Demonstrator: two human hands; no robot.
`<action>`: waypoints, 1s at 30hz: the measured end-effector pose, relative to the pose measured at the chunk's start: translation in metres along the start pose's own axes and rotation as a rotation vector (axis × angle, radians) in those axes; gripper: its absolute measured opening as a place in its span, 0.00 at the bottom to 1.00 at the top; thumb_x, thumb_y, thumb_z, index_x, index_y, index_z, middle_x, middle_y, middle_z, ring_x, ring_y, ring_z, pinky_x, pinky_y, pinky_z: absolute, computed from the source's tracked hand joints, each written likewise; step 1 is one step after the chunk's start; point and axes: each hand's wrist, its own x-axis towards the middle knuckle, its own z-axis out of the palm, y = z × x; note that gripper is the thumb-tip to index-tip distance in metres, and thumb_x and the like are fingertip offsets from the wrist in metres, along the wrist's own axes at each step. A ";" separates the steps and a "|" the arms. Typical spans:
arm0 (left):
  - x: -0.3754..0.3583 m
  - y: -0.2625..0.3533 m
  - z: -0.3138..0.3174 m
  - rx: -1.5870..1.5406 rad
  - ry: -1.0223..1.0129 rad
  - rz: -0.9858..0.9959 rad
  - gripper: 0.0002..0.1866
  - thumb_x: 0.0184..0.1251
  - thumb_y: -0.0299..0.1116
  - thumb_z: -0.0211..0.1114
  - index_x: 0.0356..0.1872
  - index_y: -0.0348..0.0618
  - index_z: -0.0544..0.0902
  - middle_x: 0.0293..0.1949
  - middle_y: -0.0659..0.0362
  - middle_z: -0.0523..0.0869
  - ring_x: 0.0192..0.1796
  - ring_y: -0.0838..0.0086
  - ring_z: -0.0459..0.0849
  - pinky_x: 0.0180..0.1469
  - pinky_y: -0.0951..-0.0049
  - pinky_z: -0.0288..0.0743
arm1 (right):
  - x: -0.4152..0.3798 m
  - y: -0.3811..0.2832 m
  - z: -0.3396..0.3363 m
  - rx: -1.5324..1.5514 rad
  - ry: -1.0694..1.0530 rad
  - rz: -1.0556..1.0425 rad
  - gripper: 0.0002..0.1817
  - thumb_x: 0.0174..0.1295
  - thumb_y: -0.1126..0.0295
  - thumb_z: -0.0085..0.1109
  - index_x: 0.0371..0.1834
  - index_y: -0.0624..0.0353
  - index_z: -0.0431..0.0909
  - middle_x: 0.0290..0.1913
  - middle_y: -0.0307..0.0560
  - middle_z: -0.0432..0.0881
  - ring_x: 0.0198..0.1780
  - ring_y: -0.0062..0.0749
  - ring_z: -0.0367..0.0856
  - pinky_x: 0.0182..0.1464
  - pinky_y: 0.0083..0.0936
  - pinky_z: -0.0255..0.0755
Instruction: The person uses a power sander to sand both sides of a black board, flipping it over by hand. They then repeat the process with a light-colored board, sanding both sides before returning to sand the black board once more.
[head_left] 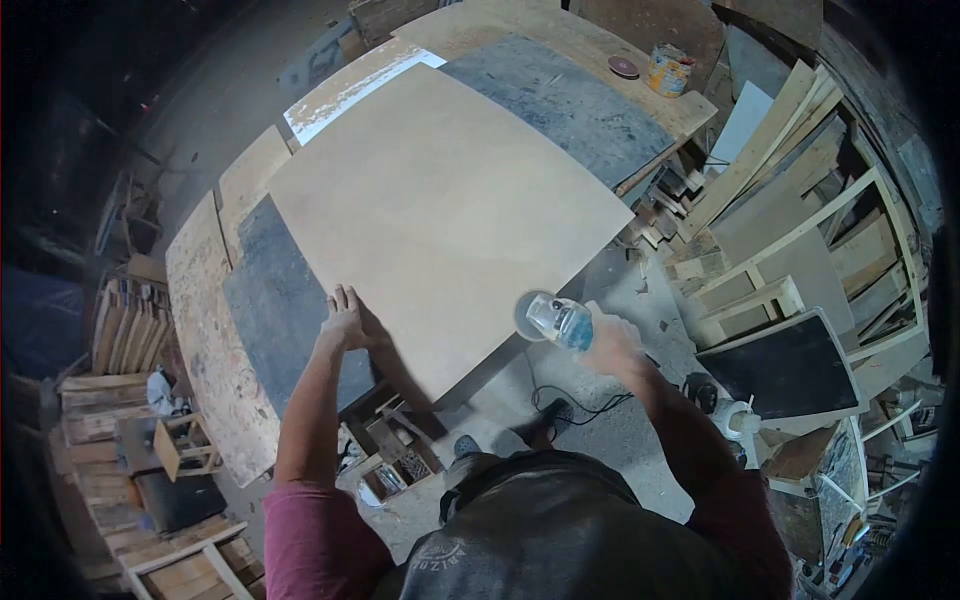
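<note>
You are standing over a large plywood sheet [440, 215] that is lying flat across a cluttered workbench [205, 320], seen from your head camera looking steeply down. Your left hand [347, 322] is lying palm-down on the near edge of the sheet, fingers spread flat and pointing away from you, gripping nothing, just pressing on the board. That arm is reaching forward almost straight from the maroon sleeve [315, 540], with the wrist level with the board's surface.

Your right hand [610, 350] is clenching the body of an angle grinder [555, 320], and the hand is blurred. The grinder's round disc end is pointing left toward the sheet's near-right edge, sitting just beside the board's edge; whether it is touching the wood cannot be told. Your right forearm is angling up from lower right, elbow bent and held out from your body. A black power cord [575, 400] is trailing on the floor below the tool, near your shoes.

The sheet is covering dark panels [285, 300] underneath, which are showing at its left and far right sides. At the far end of the bench, a tin can [668, 70] and a round sanding disc [623, 67] are resting near each other. Wooden frames and offcuts [790, 250] are piling up to your right.
</note>
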 end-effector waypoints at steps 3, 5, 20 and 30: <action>0.006 -0.006 0.010 0.026 0.062 0.017 0.76 0.31 0.51 0.84 0.76 0.34 0.38 0.78 0.38 0.40 0.78 0.38 0.44 0.74 0.49 0.59 | 0.023 0.027 -0.019 0.016 0.081 0.057 0.35 0.40 0.61 0.72 0.53 0.58 0.67 0.42 0.61 0.84 0.48 0.58 0.83 0.51 0.46 0.77; -0.008 0.002 -0.008 -0.051 -0.008 0.035 0.77 0.33 0.57 0.83 0.74 0.24 0.38 0.75 0.29 0.38 0.77 0.33 0.37 0.78 0.49 0.43 | 0.050 0.075 -0.012 0.106 0.196 0.034 0.33 0.40 0.62 0.72 0.51 0.56 0.68 0.42 0.61 0.83 0.48 0.57 0.83 0.51 0.45 0.77; -0.001 0.002 -0.002 0.008 -0.001 -0.006 0.79 0.31 0.65 0.81 0.75 0.30 0.37 0.77 0.34 0.39 0.77 0.34 0.43 0.76 0.50 0.54 | 0.055 0.092 -0.035 0.083 0.268 0.142 0.38 0.40 0.61 0.70 0.58 0.60 0.71 0.46 0.63 0.83 0.51 0.58 0.82 0.54 0.44 0.76; 0.002 -0.002 0.003 0.043 0.002 -0.003 0.79 0.31 0.62 0.82 0.75 0.28 0.36 0.76 0.32 0.39 0.77 0.33 0.43 0.77 0.51 0.52 | 0.110 0.171 -0.053 0.242 0.351 0.138 0.38 0.35 0.60 0.74 0.55 0.58 0.75 0.46 0.59 0.84 0.50 0.52 0.83 0.52 0.41 0.76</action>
